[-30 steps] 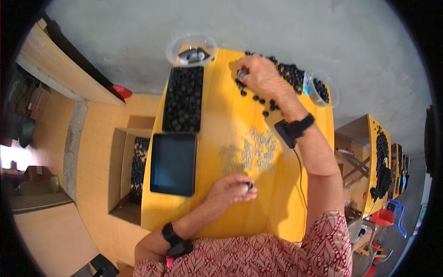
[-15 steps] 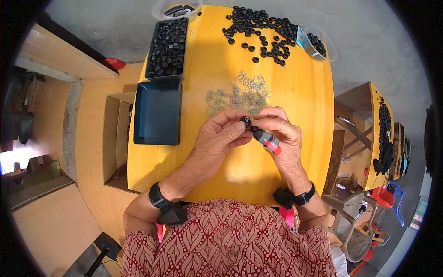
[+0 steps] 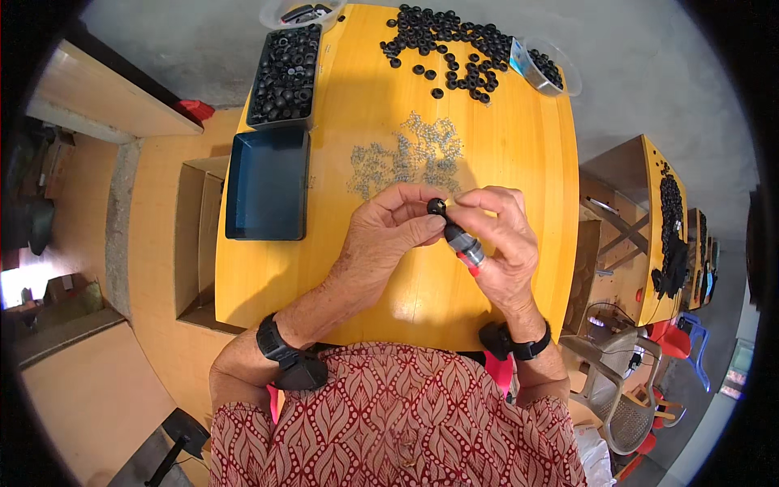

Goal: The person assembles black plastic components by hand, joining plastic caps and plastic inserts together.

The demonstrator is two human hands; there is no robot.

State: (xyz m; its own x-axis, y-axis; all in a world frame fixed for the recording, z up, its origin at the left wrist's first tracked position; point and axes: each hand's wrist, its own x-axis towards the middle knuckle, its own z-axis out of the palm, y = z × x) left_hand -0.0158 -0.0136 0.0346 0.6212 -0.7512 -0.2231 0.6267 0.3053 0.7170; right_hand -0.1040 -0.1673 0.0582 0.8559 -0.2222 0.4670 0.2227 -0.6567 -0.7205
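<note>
My left hand [image 3: 377,231] pinches a small round black part [image 3: 436,206] with a hole in it between thumb and fingers. My right hand [image 3: 505,235] holds a short black-and-grey tool with red on it [image 3: 462,241], tucked along the palm and pointing up at the part. The right thumb and forefinger come together beside the part's right edge; whether they pinch something tiny there I cannot make out. Just beyond my hands, many small silvery pieces [image 3: 410,154] lie scattered on the yellow table [image 3: 519,154].
Loose black rings [image 3: 454,40] spread over the table's far side, beside a clear tub [image 3: 544,66] of more. At the left stand a filled dark bin [image 3: 284,77] and an empty dark tray [image 3: 268,187]. An open cardboard box [image 3: 195,243] is left of the table; chairs [image 3: 625,414] stand right.
The tool has turned more upright in my right hand, and its forefinger has shifted at the black part. The view has moved slightly, so the table sits a bit higher and left.
</note>
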